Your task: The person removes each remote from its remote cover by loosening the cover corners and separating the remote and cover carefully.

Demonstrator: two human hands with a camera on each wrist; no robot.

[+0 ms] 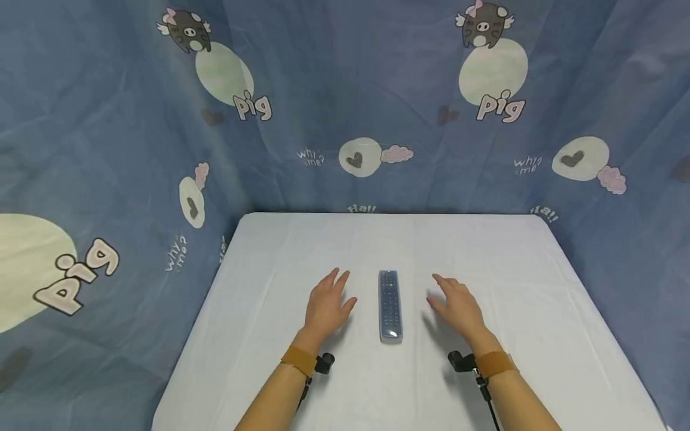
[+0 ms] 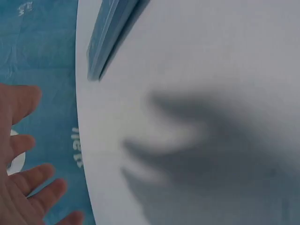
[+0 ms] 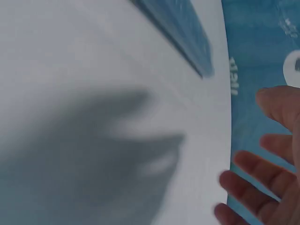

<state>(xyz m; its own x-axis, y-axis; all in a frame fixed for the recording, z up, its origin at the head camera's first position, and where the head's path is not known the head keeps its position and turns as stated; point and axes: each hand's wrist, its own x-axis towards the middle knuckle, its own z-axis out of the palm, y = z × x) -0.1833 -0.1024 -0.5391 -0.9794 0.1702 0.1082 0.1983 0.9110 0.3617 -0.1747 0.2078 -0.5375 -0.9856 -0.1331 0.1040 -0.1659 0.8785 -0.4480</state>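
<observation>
A dark remote control (image 1: 390, 306) in what looks like a clear cover lies lengthwise on the white table, between the two hands. To its left, my left hand (image 1: 326, 304) hovers over the cloth with fingers spread and touches nothing. On the other side my right hand (image 1: 458, 306) is also raised, its fingers loosely extended and holding nothing. In the left wrist view the remote's edge (image 2: 110, 35) shows at the top, apart from the left fingers (image 2: 33, 180). The right wrist view has the remote (image 3: 180, 30) at the top, away from the right fingers (image 3: 260, 176).
The white-covered table (image 1: 302, 239) has rounded far corners. A blue curtain (image 1: 334, 72) printed with pigs and lettering hangs behind it and along the sides. Each wrist wears a tan band (image 1: 299, 359) with a small black camera (image 1: 324, 363) on it.
</observation>
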